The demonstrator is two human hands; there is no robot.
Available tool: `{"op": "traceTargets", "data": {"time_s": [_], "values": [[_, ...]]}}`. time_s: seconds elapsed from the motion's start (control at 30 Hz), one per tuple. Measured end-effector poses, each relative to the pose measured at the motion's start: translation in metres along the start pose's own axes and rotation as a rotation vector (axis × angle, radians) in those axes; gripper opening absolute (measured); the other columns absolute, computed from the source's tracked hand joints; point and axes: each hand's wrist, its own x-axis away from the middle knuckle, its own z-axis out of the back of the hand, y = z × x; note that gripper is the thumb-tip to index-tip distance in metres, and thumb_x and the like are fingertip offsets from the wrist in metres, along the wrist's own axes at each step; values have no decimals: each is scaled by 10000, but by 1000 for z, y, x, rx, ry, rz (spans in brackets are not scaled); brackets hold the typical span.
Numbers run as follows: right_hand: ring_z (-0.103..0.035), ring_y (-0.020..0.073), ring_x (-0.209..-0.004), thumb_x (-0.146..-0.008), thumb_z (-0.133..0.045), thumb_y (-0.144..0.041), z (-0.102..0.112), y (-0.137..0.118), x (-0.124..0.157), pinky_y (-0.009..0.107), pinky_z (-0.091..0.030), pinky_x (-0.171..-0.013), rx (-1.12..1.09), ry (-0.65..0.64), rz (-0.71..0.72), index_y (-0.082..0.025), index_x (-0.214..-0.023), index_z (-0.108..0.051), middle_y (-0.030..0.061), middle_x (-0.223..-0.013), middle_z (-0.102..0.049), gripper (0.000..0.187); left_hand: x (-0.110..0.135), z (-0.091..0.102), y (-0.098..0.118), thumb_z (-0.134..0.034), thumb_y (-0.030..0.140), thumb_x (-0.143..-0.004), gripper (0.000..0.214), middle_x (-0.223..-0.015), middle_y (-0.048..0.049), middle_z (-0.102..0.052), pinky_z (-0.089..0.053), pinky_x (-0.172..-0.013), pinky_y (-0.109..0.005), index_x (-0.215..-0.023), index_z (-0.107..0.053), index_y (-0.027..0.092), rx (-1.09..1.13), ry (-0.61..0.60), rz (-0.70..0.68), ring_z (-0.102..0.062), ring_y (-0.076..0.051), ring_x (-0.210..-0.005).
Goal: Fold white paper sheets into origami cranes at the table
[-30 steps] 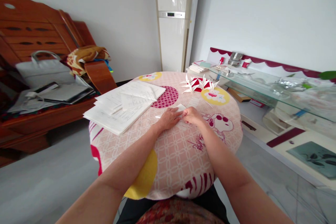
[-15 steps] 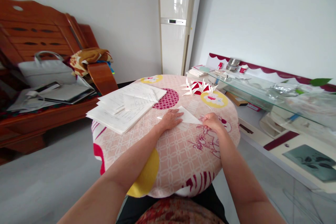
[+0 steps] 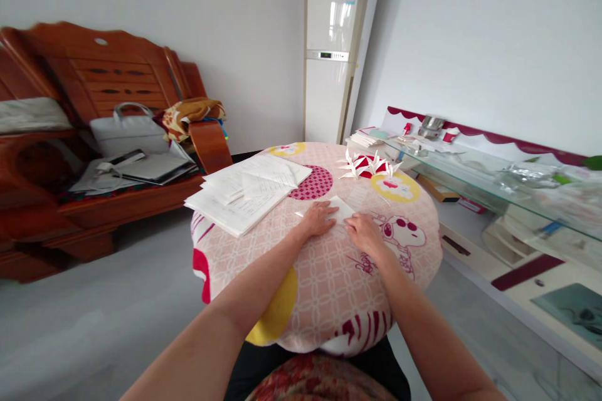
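Observation:
A folded white paper (image 3: 342, 208) lies on the round table covered by a patterned pink cloth (image 3: 324, 282). My left hand (image 3: 318, 219) rests flat on the paper's left part, fingers stretched out. My right hand (image 3: 364, 231) lies on the paper's right side, fingers flat and pressing it down. Several folded white paper cranes (image 3: 369, 165) stand at the far side of the table.
A stack of printed sheets (image 3: 247, 190) covers the table's left part. A wooden bench (image 3: 94, 200) with a grey bag (image 3: 129, 128) and papers stands left. A tall white air conditioner (image 3: 332, 50) is behind, and a glass shelf unit (image 3: 493, 175) runs along the right.
My right hand slid right along the paper's edge, then came back onto the paper beside my left hand. The camera view shifted left, so the table sits further right in the frame.

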Motion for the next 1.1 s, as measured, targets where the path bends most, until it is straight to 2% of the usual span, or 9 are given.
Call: {"op": "traceTargets", "data": {"time_s": [0.17, 0.4, 0.57, 0.7, 0.83, 0.93, 1.0, 1.07, 1.1], "values": [[-632, 247, -1086, -952, -500, -179, 1, 2, 6, 317, -426, -965, 0, 22, -22, -164, -1051, -767, 138, -1167, -707, 285, 12, 7, -13, -551, 130, -867, 485, -1455, -93, -561, -373, -1176, -384, -1339, -641, 195, 70, 33, 97, -526, -250, -1352], [-632, 248, -1124, -943, -506, -180, -3, 2, 6, 335, -422, -1002, -29, 32, -43, -173, -1080, -773, 132, -1212, -708, 300, 45, 26, -46, -490, -32, -784, 531, -1441, -79, -578, -390, -1157, -337, -1217, -724, 166, 216, 130, 343, -557, -232, -1320], [-626, 243, -1157, -945, -508, -198, -5, 3, 5, 324, -427, -1000, -10, 34, -64, -194, -1052, -783, 120, -1265, -692, 295, 52, 36, -50, -543, 80, -826, 413, -1280, -16, -700, -479, -1018, -249, -1157, -755, 208, 261, 202, 593, -662, -203, -1158], [-639, 242, -1132, -935, -515, -192, -2, 0, 7, 322, -440, -985, 5, 34, -68, -193, -1056, -782, 123, -1253, -698, 294, 45, 31, -40, -601, 272, -864, 318, -1189, -47, -737, -468, -1035, -314, -1128, -762, 195, 230, 242, 606, -647, -262, -1171], [-641, 245, -1124, -926, -505, -178, -4, 1, 5, 336, -443, -991, -22, 46, -77, -181, -982, -788, 131, -1204, -715, 288, 43, 24, -38, -652, 154, -799, 404, -1294, -88, -686, -392, -1125, -313, -1195, -728, 185, 168, 278, 560, -590, -244, -1260], [-651, 247, -1106, -885, -523, -138, 0, -5, 4, 369, -455, -999, -138, 123, -106, -180, -949, -781, 127, -1164, -732, 269, 47, 24, -41, -531, 16, -805, 478, -1303, -59, -684, -407, -1112, -288, -1199, -724, 204, 178, 274, 561, -595, -199, -1259], [-666, 248, -1078, -865, -525, -121, 14, -22, 13, 392, -475, -989, -324, 261, -103, -173, -995, -771, 126, -1126, -746, 282, 51, 26, -42, -494, -16, -802, 509, -1318, -54, -676, -410, -1112, -281, -1204, -722, 197, 181, 271, 562, -591, -192, -1265], [-687, 230, -1019, -925, -512, -214, 40, -48, 36, 390, -506, -957, -616, 363, 32, -201, -1070, -755, 89, -1064, -763, 284, 53, 28, -42, -499, -12, -804, 506, -1330, -61, -669, -414, -1110, -283, -1218, -715, 183, 185, 264, 558, -595, -200, -1262], [-695, 219, -991, -960, -499, -286, 57, -63, 53, 382, -523, -936, -774, 351, 120, -222, -1094, -749, 62, -1003, -772, 291, 54, 28, -42, -509, 0, -810, 498, -1334, -64, -666, -414, -1112, -289, -1229, -711, 178, 186, 260, 554, -596, -208, -1261]]}}
